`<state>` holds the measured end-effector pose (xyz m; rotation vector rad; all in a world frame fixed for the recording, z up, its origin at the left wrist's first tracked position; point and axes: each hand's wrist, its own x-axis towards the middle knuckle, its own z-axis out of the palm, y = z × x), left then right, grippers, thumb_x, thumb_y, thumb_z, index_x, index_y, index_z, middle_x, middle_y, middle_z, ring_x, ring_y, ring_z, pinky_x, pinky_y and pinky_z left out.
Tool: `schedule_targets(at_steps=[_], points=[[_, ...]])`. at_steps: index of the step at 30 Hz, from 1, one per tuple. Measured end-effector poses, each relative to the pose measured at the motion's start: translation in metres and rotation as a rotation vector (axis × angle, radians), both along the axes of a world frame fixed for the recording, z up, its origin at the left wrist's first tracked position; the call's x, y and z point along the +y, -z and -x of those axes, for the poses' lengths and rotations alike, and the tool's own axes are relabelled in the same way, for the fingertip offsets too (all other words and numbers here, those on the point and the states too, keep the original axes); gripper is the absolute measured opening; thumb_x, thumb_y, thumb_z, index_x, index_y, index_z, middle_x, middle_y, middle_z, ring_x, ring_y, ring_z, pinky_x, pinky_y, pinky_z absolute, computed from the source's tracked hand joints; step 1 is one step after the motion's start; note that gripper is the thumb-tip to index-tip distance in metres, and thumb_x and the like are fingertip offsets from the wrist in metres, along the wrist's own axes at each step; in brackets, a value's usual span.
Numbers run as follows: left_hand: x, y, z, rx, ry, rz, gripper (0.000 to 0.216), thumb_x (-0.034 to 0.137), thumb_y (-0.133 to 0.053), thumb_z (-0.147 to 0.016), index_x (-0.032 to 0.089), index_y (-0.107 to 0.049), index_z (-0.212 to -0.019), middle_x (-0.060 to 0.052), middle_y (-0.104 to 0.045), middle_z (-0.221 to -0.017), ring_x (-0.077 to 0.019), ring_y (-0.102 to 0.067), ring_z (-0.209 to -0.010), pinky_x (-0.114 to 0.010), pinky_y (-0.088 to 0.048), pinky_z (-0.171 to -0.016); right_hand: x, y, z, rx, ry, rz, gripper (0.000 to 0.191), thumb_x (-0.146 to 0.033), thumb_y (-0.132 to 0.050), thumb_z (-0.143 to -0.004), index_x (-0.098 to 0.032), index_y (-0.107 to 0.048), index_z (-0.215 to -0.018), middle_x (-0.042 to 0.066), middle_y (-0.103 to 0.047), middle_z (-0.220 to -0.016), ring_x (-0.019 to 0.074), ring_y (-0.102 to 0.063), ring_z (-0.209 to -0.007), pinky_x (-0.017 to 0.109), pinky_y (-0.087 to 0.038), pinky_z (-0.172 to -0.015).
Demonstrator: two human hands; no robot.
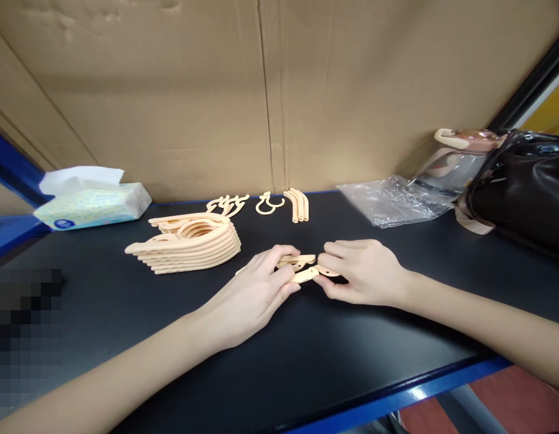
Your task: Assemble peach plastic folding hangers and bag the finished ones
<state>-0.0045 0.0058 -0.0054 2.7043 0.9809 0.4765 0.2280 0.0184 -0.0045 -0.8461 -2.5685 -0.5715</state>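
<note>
Behind the hands point(306, 283): stacked hangers point(189, 244); hooks point(269, 204); tissue pack point(91, 202).

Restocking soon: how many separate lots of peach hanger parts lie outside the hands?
4: hanger stack at left, then hook cluster, single hook and curved-arm bundle along the cardboard wall. The stack may hide more.

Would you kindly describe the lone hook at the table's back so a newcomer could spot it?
Start at the black table and follow its back edge below the cardboard wall. There, between a bundle of hooks on the left and a row of curved bars on the right, lies the lone hook. Unlike both neighbours, it is one piece, not a bunch.
</note>
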Motion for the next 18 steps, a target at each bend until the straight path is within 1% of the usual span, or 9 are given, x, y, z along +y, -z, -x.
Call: schedule_targets(at_steps=[3,5,12,18], points=[[-0.0008,-0.0014,-0.0009,0.002,-0.008,0.01,0.026,0.028,-0.033,-0.099,0.02,-0.057,-0.108,-0.006,-0.042,-0.129,-0.0217,-0.05,-0.112,-0.038,-0.045,-0.097,-0.0003,-0.0003,-0.0007,-0.002,0.011,0.075,0.043,-0.046,-0.038,-0.097,-0.017,-0.059,-0.073,0.0,-0.054,-0.067,0.0116,-0.05,-0.059,0.027,-0.028,-0.054],[-0.0015,-0.0017,-0.0011,0.012,-0.016,0.012,0.027,0.028,-0.033,-0.099,0.02,-0.057,-0.108,-0.006,-0.042,-0.129,-0.0218,-0.051,-0.11,-0.039,-0.045,-0.096,0.0003,-0.0007,-0.0014,-0.005,0.005,0.127,0.046,-0.047,-0.034,-0.099,-0.016,-0.059,-0.075,-0.001,-0.054,-0.068,0.0114,-0.05,-0.059,0.027,-0.028,-0.054],[0.0,0.0021,-0.0009,0.012,-0.019,-0.033,0.027,0.03,-0.035,-0.099,0.02,-0.059,-0.105,-0.007,-0.041,-0.132,-0.0227,-0.051,-0.111,-0.041,-0.045,-0.098,0.0013,-0.0007,-0.0028,-0.011,0.024,0.242,0.048,-0.048,-0.03,-0.1,-0.016,-0.058,-0.077,0.001,-0.055,-0.069,0.0121,-0.052,-0.06,0.026,-0.026,-0.053],[0.0009,0.0033,-0.0001,0.014,-0.016,-0.038,0.025,0.03,-0.035,-0.099,0.02,-0.057,-0.105,-0.007,-0.038,-0.135,-0.0228,-0.048,-0.116,-0.041,-0.043,-0.101,-0.0003,-0.0016,-0.001,0.0,0.075,0.392,0.045,-0.05,-0.031,-0.099,-0.017,-0.057,-0.08,0.0,-0.057,-0.072,0.0128,-0.052,-0.059,0.025,-0.025,-0.052]])
